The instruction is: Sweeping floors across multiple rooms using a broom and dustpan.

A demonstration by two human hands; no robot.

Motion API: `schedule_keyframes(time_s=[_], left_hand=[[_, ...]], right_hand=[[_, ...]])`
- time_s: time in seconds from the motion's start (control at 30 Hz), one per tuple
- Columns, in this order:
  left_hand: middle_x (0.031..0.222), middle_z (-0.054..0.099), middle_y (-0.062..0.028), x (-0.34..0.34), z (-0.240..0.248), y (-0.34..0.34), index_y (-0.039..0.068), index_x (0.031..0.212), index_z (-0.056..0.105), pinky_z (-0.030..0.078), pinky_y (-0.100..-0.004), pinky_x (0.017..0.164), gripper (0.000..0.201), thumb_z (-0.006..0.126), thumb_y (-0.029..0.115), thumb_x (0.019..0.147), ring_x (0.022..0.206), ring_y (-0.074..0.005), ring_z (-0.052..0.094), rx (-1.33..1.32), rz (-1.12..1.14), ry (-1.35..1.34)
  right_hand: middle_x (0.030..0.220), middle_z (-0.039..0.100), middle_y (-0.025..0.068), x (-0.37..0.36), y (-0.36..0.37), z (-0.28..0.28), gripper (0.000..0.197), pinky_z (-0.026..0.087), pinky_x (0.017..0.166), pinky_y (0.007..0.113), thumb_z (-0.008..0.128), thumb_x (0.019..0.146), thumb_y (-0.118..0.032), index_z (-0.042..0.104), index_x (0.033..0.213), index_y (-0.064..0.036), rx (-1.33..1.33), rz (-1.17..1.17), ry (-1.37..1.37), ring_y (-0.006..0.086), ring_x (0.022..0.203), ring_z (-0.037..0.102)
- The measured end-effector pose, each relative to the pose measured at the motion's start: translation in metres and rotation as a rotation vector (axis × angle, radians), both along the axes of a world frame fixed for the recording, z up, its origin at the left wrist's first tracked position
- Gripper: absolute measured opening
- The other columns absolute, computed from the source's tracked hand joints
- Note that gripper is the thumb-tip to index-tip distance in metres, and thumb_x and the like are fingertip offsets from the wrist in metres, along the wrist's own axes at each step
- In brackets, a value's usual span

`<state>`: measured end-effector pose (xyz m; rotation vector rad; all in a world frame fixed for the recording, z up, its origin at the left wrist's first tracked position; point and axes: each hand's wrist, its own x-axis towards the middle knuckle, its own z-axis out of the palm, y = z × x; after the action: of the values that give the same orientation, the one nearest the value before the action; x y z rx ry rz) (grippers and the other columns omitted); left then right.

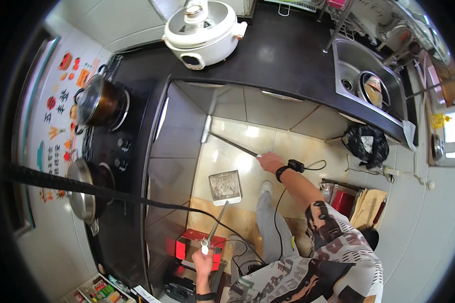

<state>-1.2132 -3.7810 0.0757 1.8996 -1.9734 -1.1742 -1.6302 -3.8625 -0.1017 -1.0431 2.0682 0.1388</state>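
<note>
My right hand point(271, 162) is closed around the long dark handle of a broom point(232, 143). The broom's narrow pale head point(206, 129) rests on the floor against the left cabinet fronts, close to the inside corner. At the lower middle, my left hand point(202, 261) grips the upright handle of a dustpan point(225, 186). Its grey, stained pan lies flat on the tiles between the cabinets and my feet, apart from the broom head. A black band circles each wrist.
A red box point(188, 247) stands on the floor beside my left hand. Black cables point(151, 201) cross the view. Right of me are a black rubbish bag point(365, 145) and cardboard point(368, 208). Dark counters carry a white cooker point(203, 33), a pot point(101, 103), a pan point(82, 189) and a sink point(345, 58).
</note>
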Motion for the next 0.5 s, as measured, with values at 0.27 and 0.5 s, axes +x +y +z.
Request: schedule_keyframes(time_s=[0.27,0.5], left_hand=[[0.049,0.047,-0.0059,-0.113,0.024,-0.066,-0.005,0.066,0.057,0.035,-0.032,0.045,0.031,0.066,0.023,0.077,0.047,-0.0112,0.042,0.258,-0.077,-0.192],[0.05,0.046,-0.0043,-0.148,0.029,-0.11,-0.004,0.067,0.056,0.035,-0.0311,0.046,0.029,0.066,0.022,0.077,0.048,-0.0105,0.04,0.238,-0.231,-0.098]], right_hand=[[0.104,0.061,0.0152,-0.075,0.012,-0.086,0.051,0.047,0.081,0.044,0.035,0.092,-0.047,0.063,0.1,-0.0058,0.026,-0.155,0.139,0.032,0.098,0.059],[0.106,0.06,0.021,-0.081,0.201,-0.029,0.061,0.044,0.085,0.047,0.031,0.091,-0.054,0.062,0.1,-0.0021,0.298,-0.565,0.048,0.0367,0.102,0.056]])
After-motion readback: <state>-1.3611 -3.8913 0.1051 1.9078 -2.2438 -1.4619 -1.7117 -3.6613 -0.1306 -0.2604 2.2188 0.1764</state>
